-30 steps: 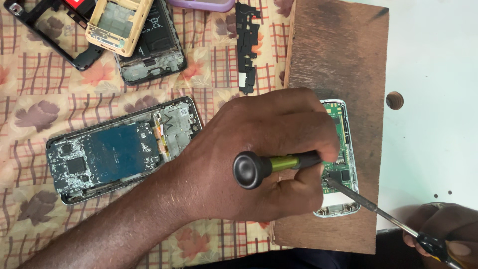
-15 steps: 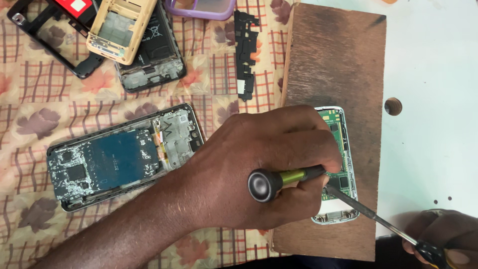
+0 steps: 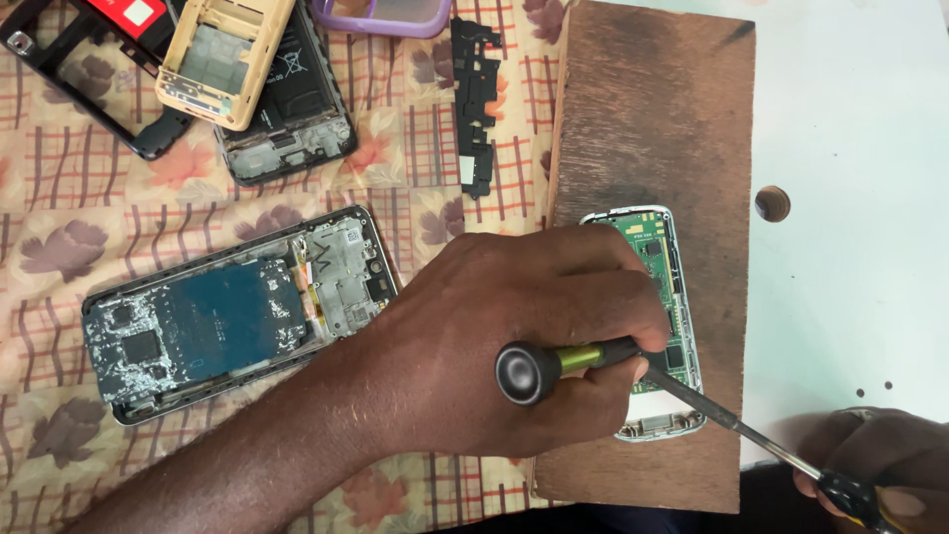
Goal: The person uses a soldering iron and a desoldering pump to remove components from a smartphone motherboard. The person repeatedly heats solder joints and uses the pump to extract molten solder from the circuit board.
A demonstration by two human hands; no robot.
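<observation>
My left hand point(image 3: 504, 336) lies over a small opened phone point(image 3: 660, 297) with a green circuit board, which rests on a brown wooden board point(image 3: 652, 119). That hand grips a screwdriver point(image 3: 563, 361) with a round black cap and a yellow-green handle, its tip hidden under the fingers. My right hand point(image 3: 875, 465) is at the bottom right corner and holds a second, longer screwdriver point(image 3: 741, 425) by its black and yellow handle. Its metal shaft slants up to the left toward the phone's lower end.
An opened smartphone point(image 3: 232, 316) with a blue shield lies left on the patterned cloth point(image 3: 59, 208). Phone frames point(image 3: 232, 59), a black inner bracket point(image 3: 476, 99) and a purple case point(image 3: 381, 15) lie at the top. The white table point(image 3: 860, 198) has a round hole point(image 3: 772, 203).
The view has shifted slightly. My left hand and its screwdriver have edged a little lower and to the right over the small phone. My right hand stays at the bottom right.
</observation>
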